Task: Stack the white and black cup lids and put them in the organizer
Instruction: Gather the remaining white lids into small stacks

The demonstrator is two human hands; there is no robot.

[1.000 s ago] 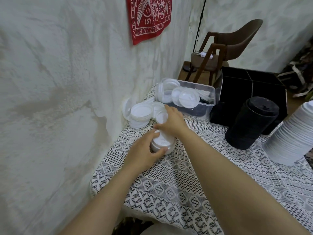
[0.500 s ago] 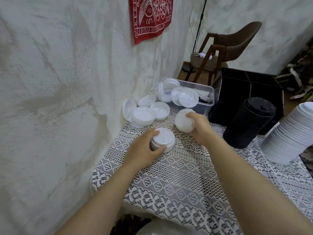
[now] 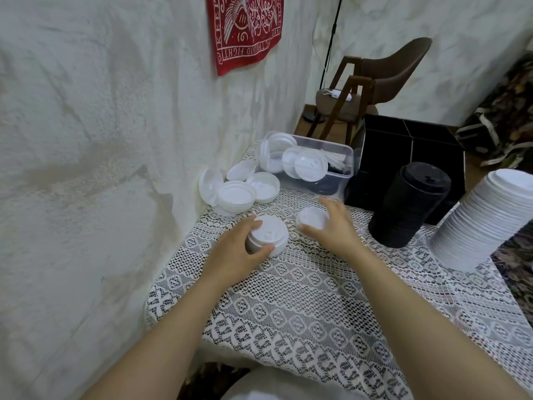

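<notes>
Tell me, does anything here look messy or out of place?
Yes. Loose white lids lie scattered by the wall, one propped on edge against it, and more sit jumbled at angles in the clear bin. The left hand grips a small stack; the right hand holds one lid beside it.

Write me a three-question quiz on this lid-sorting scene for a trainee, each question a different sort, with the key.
1. True or false: the black lid stack stands inside the black organizer.
2. What does the left hand grip? A) the short white lid stack B) a black lid C) a cup
3. Fill in: the right hand is at a single white lid, on the ___ side of the short white lid stack.

Key: 1 false, it stands on the table in front of the organizer; 2 A; 3 right.
</notes>
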